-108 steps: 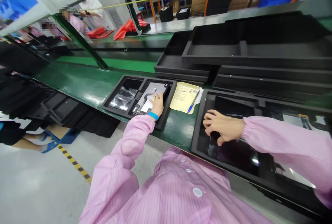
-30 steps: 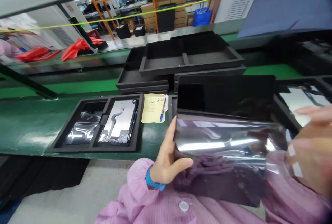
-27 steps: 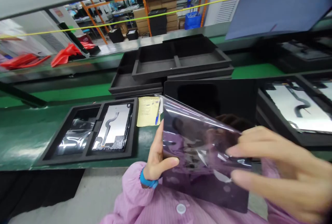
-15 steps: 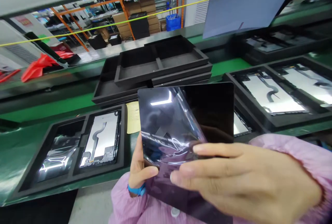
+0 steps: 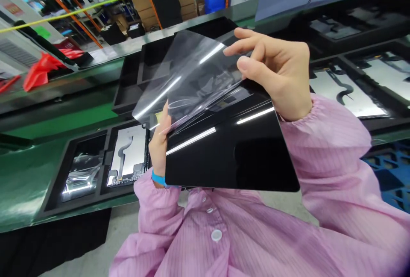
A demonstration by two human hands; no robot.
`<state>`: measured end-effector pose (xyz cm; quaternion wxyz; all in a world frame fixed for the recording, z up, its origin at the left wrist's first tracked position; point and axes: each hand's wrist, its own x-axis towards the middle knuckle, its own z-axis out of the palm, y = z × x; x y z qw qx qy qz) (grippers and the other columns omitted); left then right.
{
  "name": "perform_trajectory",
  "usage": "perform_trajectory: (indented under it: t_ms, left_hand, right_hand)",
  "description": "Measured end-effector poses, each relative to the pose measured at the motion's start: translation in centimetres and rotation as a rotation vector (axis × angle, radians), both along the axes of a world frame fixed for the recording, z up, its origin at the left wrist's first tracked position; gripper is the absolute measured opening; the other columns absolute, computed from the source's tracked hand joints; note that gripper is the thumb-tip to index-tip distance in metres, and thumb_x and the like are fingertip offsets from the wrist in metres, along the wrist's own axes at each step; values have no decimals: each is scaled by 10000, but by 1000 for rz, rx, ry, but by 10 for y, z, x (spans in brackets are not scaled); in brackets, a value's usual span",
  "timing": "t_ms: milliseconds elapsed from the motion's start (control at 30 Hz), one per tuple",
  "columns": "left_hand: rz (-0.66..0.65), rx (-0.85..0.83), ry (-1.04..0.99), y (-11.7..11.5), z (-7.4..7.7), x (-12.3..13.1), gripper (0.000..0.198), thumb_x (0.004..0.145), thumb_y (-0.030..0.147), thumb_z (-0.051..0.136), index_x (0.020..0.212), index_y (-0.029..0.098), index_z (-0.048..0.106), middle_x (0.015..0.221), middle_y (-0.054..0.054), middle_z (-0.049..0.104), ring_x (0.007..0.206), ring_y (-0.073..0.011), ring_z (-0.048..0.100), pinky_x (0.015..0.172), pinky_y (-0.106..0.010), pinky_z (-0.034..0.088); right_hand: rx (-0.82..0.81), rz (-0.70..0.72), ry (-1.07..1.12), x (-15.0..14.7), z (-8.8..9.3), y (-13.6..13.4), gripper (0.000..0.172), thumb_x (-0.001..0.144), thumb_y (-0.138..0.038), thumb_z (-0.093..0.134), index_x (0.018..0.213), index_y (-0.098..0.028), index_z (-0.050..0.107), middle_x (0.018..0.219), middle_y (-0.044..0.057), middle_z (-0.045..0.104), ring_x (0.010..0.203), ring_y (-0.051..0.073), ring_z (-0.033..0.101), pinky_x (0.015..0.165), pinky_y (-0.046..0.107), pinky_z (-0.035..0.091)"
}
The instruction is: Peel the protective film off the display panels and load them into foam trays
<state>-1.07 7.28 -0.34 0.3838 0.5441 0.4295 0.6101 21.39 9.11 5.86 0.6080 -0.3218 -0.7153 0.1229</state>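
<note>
A glossy black screen panel (image 5: 221,153) is tilted in front of my chest. My left hand (image 5: 159,146) grips its left edge, the thumb on the front and the other fingers hidden behind. A clear protective film (image 5: 188,69) stands lifted off the upper part of the panel, its lower fold still against the glass. At the upper right, my right hand (image 5: 272,69) pinches the film between thumb and fingers. Light strips reflect on both film and glass.
A black foam tray (image 5: 104,153) with screen panels lies on the green bench (image 5: 28,174) at left. More black trays (image 5: 128,80) are stacked behind the film. Panels with ribbon cables (image 5: 346,89) lie in trays at right. A blue crate (image 5: 390,174) is at lower right.
My right hand has moved up and away, raising the film from the panel's face. The panel now leans differently, with its lower edge in view. My left hand keeps its grip.
</note>
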Motion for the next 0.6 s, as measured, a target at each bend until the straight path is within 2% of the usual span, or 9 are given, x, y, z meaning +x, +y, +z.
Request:
perform_trajectory:
  t_ms: [100, 200, 333, 467, 533, 600]
  left_hand:
    - [72, 138, 134, 1, -2, -1, 320, 842, 199, 593, 1149, 244, 672, 1294, 71, 612, 1284, -182, 497, 1184, -325, 254]
    - [46, 212, 181, 3, -5, -5, 322, 863, 263, 592, 1178, 265, 654, 1316, 75, 593, 1288, -194, 493, 1191, -359, 238]
    - [40, 145, 243, -1, 3, -2, 318, 886, 224, 544, 1184, 253, 649, 1353, 72, 563, 1314, -213, 459, 1212, -385, 123]
    - [40, 79, 238, -11, 18, 16, 357, 929, 150, 446, 1258, 196, 577, 1357, 64, 563, 1412, -219, 281, 1212, -412, 28]
    - [-24, 59, 148, -11, 20, 23, 376, 948, 145, 392, 1289, 209, 538, 1355, 83, 560, 1431, -214, 211, 1207, -440, 36]
    - [-87, 49, 39, -8, 20, 25, 376, 956, 170, 358, 1285, 221, 532, 1373, 89, 541, 1430, -214, 207, 1200, -446, 127]
  right_hand:
    - [-92, -57, -80, 0, 5, -4, 250, 917, -107, 515, 673, -165, 502, 1033, 38, 636, 1213, 141, 490, 1145, 361, 346]
    - [-181, -142, -174, 0, 8, -9, 285, 962, -131, 453, 681, -179, 466, 1065, 17, 623, 1173, 90, 508, 1166, 334, 321]
    - [-205, -181, -174, 2, 5, -7, 291, 958, -136, 453, 673, -191, 449, 1070, 29, 621, 1210, 99, 481, 1144, 326, 351]
    - [-130, -105, -67, 7, -6, -1, 233, 939, -182, 460, 711, -223, 481, 1058, 56, 622, 1173, 124, 511, 1137, 327, 358]
    - [-74, -62, -18, 11, -12, 3, 189, 912, -207, 487, 727, -239, 507, 992, 59, 630, 1103, 149, 554, 1137, 342, 355]
    - [-57, -53, 0, 19, -17, 9, 172, 899, -243, 496, 727, -249, 502, 960, 63, 624, 1119, 179, 550, 1146, 358, 330]
